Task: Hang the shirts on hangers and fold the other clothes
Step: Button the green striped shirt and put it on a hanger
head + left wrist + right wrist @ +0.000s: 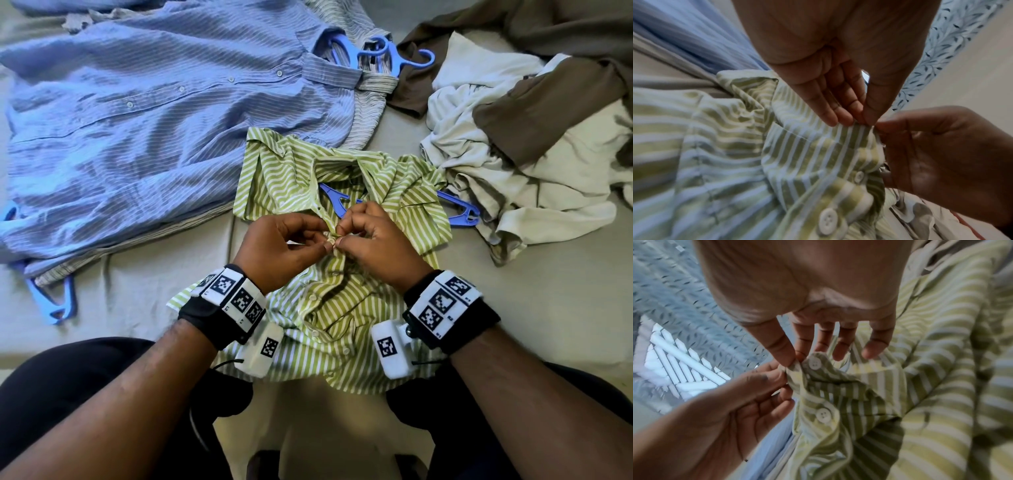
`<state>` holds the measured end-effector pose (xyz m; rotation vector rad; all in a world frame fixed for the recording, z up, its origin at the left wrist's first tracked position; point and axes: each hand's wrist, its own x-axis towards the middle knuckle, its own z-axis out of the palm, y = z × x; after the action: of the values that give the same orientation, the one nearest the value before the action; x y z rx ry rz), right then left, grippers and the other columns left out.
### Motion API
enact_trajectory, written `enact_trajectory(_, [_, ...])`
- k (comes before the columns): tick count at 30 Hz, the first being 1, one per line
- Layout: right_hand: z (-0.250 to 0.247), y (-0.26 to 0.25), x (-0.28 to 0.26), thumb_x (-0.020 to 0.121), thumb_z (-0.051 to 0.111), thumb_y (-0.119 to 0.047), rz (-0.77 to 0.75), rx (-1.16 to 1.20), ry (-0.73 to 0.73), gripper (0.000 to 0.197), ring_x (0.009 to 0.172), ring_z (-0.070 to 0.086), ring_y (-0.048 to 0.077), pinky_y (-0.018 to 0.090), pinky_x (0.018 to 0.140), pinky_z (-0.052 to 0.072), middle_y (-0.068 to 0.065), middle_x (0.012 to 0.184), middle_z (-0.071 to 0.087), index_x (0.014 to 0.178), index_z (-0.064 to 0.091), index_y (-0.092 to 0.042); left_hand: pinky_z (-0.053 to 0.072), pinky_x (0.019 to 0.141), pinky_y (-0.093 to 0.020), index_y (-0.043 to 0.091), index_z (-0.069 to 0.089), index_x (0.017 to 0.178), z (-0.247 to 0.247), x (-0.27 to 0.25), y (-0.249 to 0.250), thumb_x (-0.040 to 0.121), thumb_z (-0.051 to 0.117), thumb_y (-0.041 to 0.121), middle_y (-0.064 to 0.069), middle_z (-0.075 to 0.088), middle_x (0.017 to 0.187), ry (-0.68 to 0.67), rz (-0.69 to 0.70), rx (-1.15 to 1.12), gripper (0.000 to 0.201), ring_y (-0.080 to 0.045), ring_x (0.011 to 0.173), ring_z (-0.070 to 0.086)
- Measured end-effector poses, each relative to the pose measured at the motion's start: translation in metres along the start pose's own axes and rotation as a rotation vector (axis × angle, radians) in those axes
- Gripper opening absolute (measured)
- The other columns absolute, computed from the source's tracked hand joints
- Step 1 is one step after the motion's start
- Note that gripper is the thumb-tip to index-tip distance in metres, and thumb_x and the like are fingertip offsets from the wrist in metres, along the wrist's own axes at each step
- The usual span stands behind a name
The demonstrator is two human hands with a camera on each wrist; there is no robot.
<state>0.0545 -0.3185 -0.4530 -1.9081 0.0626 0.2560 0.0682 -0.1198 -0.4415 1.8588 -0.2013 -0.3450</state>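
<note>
Pinching the button placket of the green shirt point(342, 308), the left hand point(284, 246) and right hand point(373, 240) meet fingertip to fingertip at a white button point(815, 363), thumb and forefinger of each closed on the cloth. The shirt lies on the bed point(137, 308) just before the person's knees, partly covering a blue hanger point(455, 209). Beyond, left, a blue shirt point(154, 113) lies flat on another hanger point(376, 54); right, a heap of cream cloth point(479, 154) and brown cloth point(555, 85).
</note>
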Motion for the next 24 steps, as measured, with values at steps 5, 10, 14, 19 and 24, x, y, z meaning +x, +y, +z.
enact_trajectory(5, [-0.003, 0.0, -0.003, 0.079, 0.079, -0.033, 0.135, 0.068, -0.045, 0.006, 0.089, 0.072, 0.02, 0.052, 0.094, 0.059, -0.003, 0.091, 0.076, 0.082, 0.075, -0.029, 0.061, 0.08, -0.028, 0.012, 0.076, 0.107, -0.001, 0.0, -0.002, 0.084, 0.084, 0.004, -0.007, 0.077, 0.089, -0.019, 0.027, 0.029, 0.025, -0.019, 0.085, 0.074])
enact_trajectory(10, [-0.018, 0.0, -0.005, 0.067, 0.09, -0.049, 0.124, -0.123, -0.049, 0.04, 0.074, 0.069, 0.006, 0.033, 0.075, 0.06, -0.009, 0.087, 0.074, 0.099, 0.07, -0.035, 0.059, 0.081, -0.024, 0.02, 0.073, 0.105, -0.001, 0.002, -0.003, 0.086, 0.081, 0.004, -0.004, 0.076, 0.087, -0.01, 0.025, 0.013, 0.026, -0.009, 0.084, 0.072])
enact_trajectory(14, [-0.034, 0.0, -0.006, 0.074, 0.092, -0.036, 0.084, -0.418, -0.176, 0.029, 0.071, 0.063, -0.008, 0.021, 0.069, 0.048, -0.016, 0.089, 0.074, 0.099, 0.077, -0.029, 0.053, 0.078, -0.021, 0.011, 0.074, 0.098, -0.001, 0.005, -0.002, 0.087, 0.079, 0.003, -0.004, 0.073, 0.082, 0.003, -0.058, -0.064, 0.015, -0.01, 0.08, 0.068])
enact_trajectory(19, [-0.035, 0.003, -0.003, 0.086, 0.085, -0.029, 0.083, -0.262, -0.089, 0.019, 0.084, 0.072, 0.004, 0.021, 0.077, 0.054, -0.01, 0.089, 0.076, 0.102, 0.079, -0.021, 0.046, 0.069, -0.037, 0.009, 0.074, 0.081, -0.001, 0.008, -0.006, 0.078, 0.071, 0.018, -0.01, 0.064, 0.07, 0.069, -0.222, -0.139, 0.01, -0.021, 0.068, 0.055])
enact_trajectory(24, [-0.028, 0.001, -0.003, 0.088, 0.084, -0.027, 0.058, -0.076, -0.047, 0.015, 0.085, 0.076, 0.022, 0.042, 0.085, 0.062, 0.0, 0.084, 0.078, 0.098, 0.08, -0.017, 0.062, 0.078, -0.051, 0.001, 0.073, 0.084, 0.001, 0.006, 0.002, 0.087, 0.08, 0.044, -0.021, 0.074, 0.086, 0.123, -0.342, -0.218, 0.044, -0.029, 0.081, 0.073])
